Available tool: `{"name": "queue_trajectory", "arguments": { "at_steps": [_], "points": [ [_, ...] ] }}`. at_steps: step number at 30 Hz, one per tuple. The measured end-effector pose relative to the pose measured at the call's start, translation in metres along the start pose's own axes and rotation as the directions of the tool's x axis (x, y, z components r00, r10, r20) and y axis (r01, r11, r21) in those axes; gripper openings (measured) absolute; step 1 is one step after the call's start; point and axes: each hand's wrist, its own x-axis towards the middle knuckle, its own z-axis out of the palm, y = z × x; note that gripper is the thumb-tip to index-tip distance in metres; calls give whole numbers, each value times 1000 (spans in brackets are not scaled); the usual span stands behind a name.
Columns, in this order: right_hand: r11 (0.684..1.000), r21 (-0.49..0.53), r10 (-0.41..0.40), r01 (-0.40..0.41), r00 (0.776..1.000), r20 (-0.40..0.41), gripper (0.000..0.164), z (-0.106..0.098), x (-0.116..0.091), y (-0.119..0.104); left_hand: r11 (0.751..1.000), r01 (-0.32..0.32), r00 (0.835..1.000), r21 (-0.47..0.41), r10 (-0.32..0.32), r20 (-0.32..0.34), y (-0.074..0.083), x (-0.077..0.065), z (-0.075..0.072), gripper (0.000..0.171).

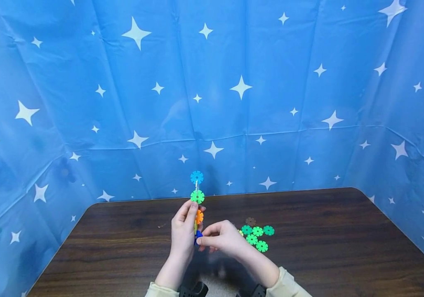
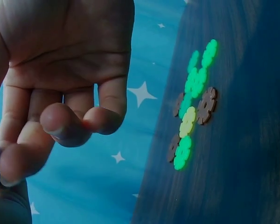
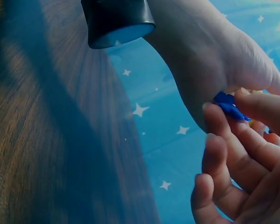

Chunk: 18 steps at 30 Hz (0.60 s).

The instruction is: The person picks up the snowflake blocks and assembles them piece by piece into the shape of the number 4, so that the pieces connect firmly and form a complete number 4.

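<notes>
In the head view my left hand (image 1: 183, 227) grips an upright chain of notched plastic snowflake discs joined edge to edge. A light blue disc (image 1: 192, 177) tops it, with a bright green disc (image 1: 198, 201) lower down, above the thumb. An orange disc (image 1: 200, 217) shows beside the palm. At the chain's lower end, my right hand (image 1: 227, 238) pinches a dark blue disc (image 1: 198, 235) between thumb and fingers. The right wrist view shows that blue disc (image 3: 229, 108) close up. Fingers hide part of the chain, including where the blue disc meets it.
To the right of my hands, loose green discs (image 1: 262, 246) and a brown disc (image 1: 250, 222) lie on the dark wooden table (image 1: 327, 247). A yellow disc (image 2: 187, 122) is among them. A blue star-patterned curtain (image 1: 219, 115) hangs behind and along the sides.
</notes>
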Motion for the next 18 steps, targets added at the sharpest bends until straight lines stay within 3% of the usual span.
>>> {"name": "queue_trajectory", "arguments": {
  "at_steps": [5, 9, 18],
  "points": [
    [998, -58, 24, -19, 995, 95, 15, -7, -1, -3, 1000, -11, 1000, 5, 11, 3, 2, 0, 0, 27],
    [993, -115, 39, -20, 986, 164, 17, -26, 0, -4, 999, -6, 1000, -31, 6, 8, 3, -1, -1, 25],
    [963, -269, 58, -34, 995, 82, 14, -77, 3, 13, 999, 11, 1000, -37, -11, -1, 2, 0, 0, 27]
  ]
}}
